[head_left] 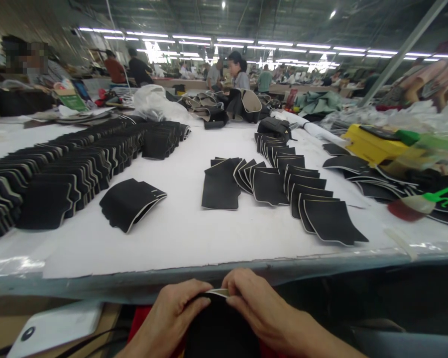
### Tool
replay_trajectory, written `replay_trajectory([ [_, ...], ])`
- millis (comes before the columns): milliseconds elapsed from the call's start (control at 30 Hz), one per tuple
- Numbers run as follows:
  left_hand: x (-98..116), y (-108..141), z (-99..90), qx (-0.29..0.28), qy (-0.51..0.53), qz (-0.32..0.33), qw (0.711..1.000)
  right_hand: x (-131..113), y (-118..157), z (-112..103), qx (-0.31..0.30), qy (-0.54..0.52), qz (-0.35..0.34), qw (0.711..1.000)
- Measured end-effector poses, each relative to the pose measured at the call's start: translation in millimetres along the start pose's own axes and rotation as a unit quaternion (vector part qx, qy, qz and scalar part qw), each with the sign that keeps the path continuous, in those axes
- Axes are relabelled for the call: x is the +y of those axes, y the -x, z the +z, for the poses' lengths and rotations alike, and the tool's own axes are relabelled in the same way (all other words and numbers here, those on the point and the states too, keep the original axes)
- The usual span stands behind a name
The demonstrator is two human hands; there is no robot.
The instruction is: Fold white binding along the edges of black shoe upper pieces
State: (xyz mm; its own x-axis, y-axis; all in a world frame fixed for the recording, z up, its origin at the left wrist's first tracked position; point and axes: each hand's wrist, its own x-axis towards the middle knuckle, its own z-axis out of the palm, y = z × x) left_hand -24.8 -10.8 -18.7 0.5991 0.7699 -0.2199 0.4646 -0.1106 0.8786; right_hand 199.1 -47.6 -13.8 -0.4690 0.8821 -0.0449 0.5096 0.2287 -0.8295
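Note:
Just below the table's front edge, my left hand (179,308) and my right hand (252,306) pinch the top edge of a black fabric panel (220,330) with a pale edge. Thumbs press on the near side and fingers curl over the far side, a short gap apart. The panel's lower part runs out of the picture. Beyond it on the table lie similar black panels: one folded piece (132,204) left of centre, a flat piece (221,186), and an overlapping row (332,219) to the right.
Long rows of stacked black panels (47,199) fill the left of the white table (164,248). At right are a yellow bin (373,144) and a bottle of reddish liquid (406,208). A white phone (59,328) lies below at left. Several people work farther back.

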Motion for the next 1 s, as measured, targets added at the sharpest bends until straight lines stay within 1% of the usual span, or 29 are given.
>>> replay_trajectory([
  [133, 0, -1, 1.1, -0.011, -0.011, -0.013, 1.0, 5, 1, 5, 0.0, 0.018, 0.008, 1.0],
  [367, 4, -2, -1.2, -0.029, 0.008, -0.025, 0.999, 3, 2, 5, 0.0, 0.037, 0.027, 0.999],
  [433, 5, -3, -1.6, -0.034, -0.002, -0.022, 0.999, 3, 2, 6, 0.005, 0.045, 0.022, 0.999],
  [567, 10, -7, 1.3, -0.026, -0.047, -0.015, 0.998, 3, 1, 8, 0.015, 0.06, 0.003, 0.998],
  [700, 15, -14, 7.8, -0.037, -0.015, 0.004, 0.999, 4, -3, 10, 0.031, 0.055, -0.03, 0.998],
  [767, 15, -16, 10.5, -0.034, -0.003, 0.009, 0.999, 4, -3, 10, 0.042, 0.045, -0.035, 0.997],
  [900, 13, -16, 12.7, -0.031, 0.0, 0.011, 0.999, 7, 0, 9, 0.066, 0.022, -0.01, 0.998],
  [1000, 9, -15, 12.4, -0.031, 0.006, 0.003, 0.999, 10, 4, 5, 0.046, 0.019, 0.013, 0.999],
])
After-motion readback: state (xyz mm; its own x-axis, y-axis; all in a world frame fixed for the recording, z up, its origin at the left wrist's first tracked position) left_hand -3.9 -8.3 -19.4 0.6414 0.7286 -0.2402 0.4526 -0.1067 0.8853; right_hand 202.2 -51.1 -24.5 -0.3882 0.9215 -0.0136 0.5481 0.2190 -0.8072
